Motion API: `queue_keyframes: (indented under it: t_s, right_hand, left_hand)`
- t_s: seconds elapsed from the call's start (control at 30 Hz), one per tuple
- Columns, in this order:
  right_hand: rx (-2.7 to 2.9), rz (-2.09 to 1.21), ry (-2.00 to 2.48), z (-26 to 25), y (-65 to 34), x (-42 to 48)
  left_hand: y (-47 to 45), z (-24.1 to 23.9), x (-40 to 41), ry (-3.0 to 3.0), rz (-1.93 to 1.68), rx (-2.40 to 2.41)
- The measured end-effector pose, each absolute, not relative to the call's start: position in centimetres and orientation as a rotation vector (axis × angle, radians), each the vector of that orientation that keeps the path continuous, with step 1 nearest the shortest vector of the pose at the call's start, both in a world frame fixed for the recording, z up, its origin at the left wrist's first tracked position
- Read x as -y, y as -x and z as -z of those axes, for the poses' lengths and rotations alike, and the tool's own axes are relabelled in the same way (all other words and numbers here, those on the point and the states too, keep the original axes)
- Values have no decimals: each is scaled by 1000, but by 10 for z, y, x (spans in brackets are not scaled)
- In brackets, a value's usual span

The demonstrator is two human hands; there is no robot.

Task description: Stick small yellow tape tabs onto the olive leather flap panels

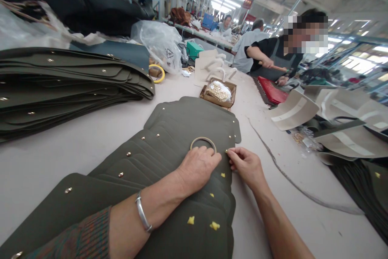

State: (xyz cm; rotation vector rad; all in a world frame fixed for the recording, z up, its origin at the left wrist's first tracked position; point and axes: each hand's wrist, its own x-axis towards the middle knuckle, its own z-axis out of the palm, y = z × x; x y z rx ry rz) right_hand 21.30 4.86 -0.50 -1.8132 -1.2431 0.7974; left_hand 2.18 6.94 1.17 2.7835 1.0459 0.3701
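Note:
Dark olive leather-like panels (pixel 188 117) lie overlapped in a fanned stack before me, with small shiny metal studs (pixel 128 154) along their left side. My left hand (pixel 198 170), a silver bangle on its wrist, rests on the stack, its fingers closed round a thin roll of tape (pixel 202 139). At the panels' right edge my right hand (pixel 247 166) pinches a tiny yellowish piece (pixel 226 151) between thumb and forefinger; its exact kind is hard to make out. Several yellow tape pieces (pixel 215 225) are stuck on the nearer panels.
More olive panels (pixel 75 77) are piled at left. A yellow tape roll (pixel 156 73) and a plastic bag (pixel 159 43) sit behind. An open box (pixel 218 92) holds shiny metal parts. A cord (pixel 281 166) crosses the table at right. A co-worker (pixel 275 59) handles a red item (pixel 273 89).

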Motion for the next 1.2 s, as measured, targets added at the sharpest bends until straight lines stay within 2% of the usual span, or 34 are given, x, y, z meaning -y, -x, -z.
queue_keyframes:
  t_s: [0.3,0.4,0.57,0.67,0.9,1.1,1.2]
  right_hand:
    - [1566,-494,1937,-3,-211,-54]
    - [1512,-551,1906,-1,-212,-55]
    - [1132,-858,1758,4,-220,-50]
    - [1134,-870,1758,4,-221,-43]
    - [1437,-502,1977,2,-209,-45]
    - [1772,-187,1870,1,-207,-53]
    - [1899,-141,1840,-5,-208,-51]
  left_hand:
    - [-22,-7,-69,-2760,-436,-1031]
    - [-22,-8,-69,-2759,-430,-1041]
    - [-21,-9,-69,-2750,-402,-1045]
    - [-22,-9,-70,-2743,-399,-1049]
    - [-22,-11,-69,-2752,-396,-1053]
    - [-19,-16,-71,-2762,-458,-963]
    - [-17,-18,-74,-2715,-539,-956]
